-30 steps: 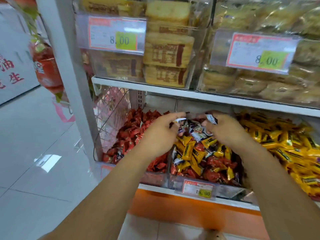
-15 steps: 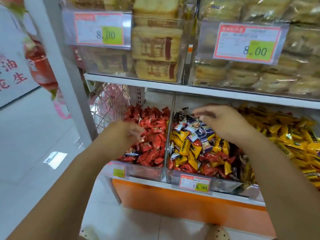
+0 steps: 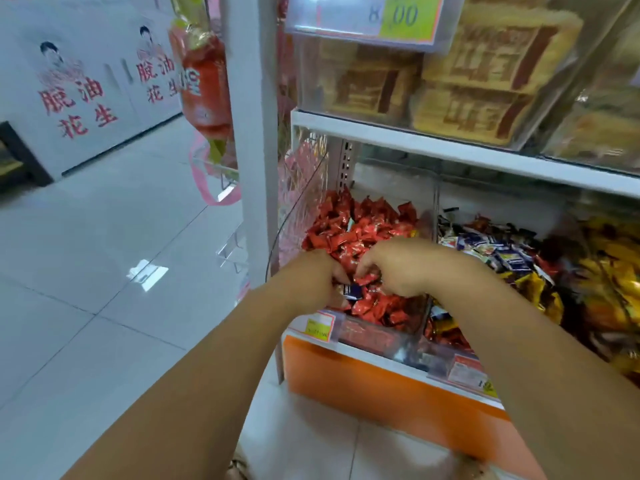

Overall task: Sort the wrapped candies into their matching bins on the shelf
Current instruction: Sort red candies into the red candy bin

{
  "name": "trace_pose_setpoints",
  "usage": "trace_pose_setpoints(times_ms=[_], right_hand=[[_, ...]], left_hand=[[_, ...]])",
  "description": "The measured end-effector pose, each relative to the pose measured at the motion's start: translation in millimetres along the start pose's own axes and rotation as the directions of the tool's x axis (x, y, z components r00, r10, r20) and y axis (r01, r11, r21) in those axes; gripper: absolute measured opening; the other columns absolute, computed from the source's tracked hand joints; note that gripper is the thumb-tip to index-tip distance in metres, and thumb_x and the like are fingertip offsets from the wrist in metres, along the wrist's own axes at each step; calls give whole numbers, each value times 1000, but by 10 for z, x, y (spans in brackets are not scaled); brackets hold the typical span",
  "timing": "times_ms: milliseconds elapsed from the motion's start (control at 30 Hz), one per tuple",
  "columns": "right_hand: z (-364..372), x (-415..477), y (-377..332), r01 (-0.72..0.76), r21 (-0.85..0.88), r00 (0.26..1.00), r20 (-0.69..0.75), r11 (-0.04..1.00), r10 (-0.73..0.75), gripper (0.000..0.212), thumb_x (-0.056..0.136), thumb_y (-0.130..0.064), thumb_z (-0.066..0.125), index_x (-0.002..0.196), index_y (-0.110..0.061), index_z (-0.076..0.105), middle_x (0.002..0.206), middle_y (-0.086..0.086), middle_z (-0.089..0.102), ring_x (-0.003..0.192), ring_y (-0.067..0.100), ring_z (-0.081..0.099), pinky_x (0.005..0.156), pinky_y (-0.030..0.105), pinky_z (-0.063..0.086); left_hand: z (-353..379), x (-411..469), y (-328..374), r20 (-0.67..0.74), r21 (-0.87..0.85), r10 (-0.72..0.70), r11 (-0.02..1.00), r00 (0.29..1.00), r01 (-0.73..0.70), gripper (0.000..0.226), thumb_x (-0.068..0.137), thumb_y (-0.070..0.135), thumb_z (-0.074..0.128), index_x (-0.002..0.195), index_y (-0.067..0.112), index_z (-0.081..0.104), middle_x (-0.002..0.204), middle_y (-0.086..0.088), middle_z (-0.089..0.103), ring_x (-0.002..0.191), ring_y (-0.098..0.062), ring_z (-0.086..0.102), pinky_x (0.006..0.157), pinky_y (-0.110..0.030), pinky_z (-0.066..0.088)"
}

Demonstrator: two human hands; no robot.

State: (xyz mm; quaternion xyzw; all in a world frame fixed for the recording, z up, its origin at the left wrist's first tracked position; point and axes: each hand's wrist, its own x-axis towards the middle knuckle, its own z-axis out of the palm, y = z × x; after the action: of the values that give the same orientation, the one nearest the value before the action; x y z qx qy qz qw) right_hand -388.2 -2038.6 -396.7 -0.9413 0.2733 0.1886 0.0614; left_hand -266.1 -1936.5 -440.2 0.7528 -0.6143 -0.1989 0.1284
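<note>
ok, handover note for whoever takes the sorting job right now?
Left hand: fingers curled on a blue-wrapped candy, apparently pinching it, at the front of the red bin.
Right hand: close beside it, fingers curled into the red candies; unclear if it holds one.
Done: red bin looks mostly red.
Left: take the blue stray out, likely to the middle bin, itself a mix of blue, yellow and red; yellow candies lie further right.
</note>
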Motion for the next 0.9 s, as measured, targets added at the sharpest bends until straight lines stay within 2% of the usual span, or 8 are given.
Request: trace_pose_setpoints(times_ms=[100,200,300,433,567,700,800,900], right_hand=[[64,126,20,-34,-88,999,-30,996,32,42,84,-20,67,118,-44,60,125,-9,59,109,18,56,73,26,41],[51,238,128,-35,165,972,-226,986,72,22,86,-9,65,92,-29,71,113,-4,66,92,15,60,73,22,43],[-93,188,227,-3,338,921,-367,941,135,26,88,-12,66,108,-28,69,118,-2,60,96,15,57,78,19,37],[-187,96,235,-12,304,975,-208,953,78,21,88,-10,66,101,-25,73,105,-7,66,86,5,58,65,17,40],[-109,219,137,-76,18,995,68,997,74,30,88,-4,62,112,-19,70,99,-4,68,92,14,61,69,17,44],[14,399,24,0,-312,985,166,950,54,35,86,-13,62,121,-11,61,113,8,64,98,25,60,76,27,48],[49,434,44,-21,-219,990,132,975,51,30,86,-2,56,114,-9,60,105,8,61,83,20,50,62,25,39],[-22,385,132,-32,-67,998,43,997,35,18,84,-8,67,101,-13,65,101,5,64,80,16,52,62,24,39]], left_hand=[[-67,-2,-45,-36,7,-45,999,998,46,36,85,25,70,120,21,66,119,0,64,109,-16,55,86,-20,37],[-196,-155,-61,-221,-14,-61,998,973,59,32,91,23,62,123,22,63,116,-2,65,97,-15,58,83,-18,37],[-253,-362,-112,-341,-86,-57,996,938,29,28,93,21,59,121,24,63,96,0,64,78,-10,51,61,-14,33],[-189,-505,-219,-314,-91,-42,996,948,14,32,94,25,58,125,29,60,91,5,60,68,-3,46,59,-1,34],[-162,-585,-264,-323,-72,-4,997,946,-20,33,94,26,57,126,30,59,86,12,53,74,-3,49,62,-1,34],[-176,-604,-277,-326,-99,-18,995,945,-15,32,94,27,57,125,29,59,78,18,50,76,-4,51,62,-2,33],[-193,-590,-279,-339,-140,-37,990,940,-12,30,93,26,58,123,28,61,67,17,50,66,0,50,60,-2,34],[-192,-592,-292,-341,-177,-48,984,939,-14,29,92,25,60,121,28,62,60,19,47,63,5,50,60,-2,35]])
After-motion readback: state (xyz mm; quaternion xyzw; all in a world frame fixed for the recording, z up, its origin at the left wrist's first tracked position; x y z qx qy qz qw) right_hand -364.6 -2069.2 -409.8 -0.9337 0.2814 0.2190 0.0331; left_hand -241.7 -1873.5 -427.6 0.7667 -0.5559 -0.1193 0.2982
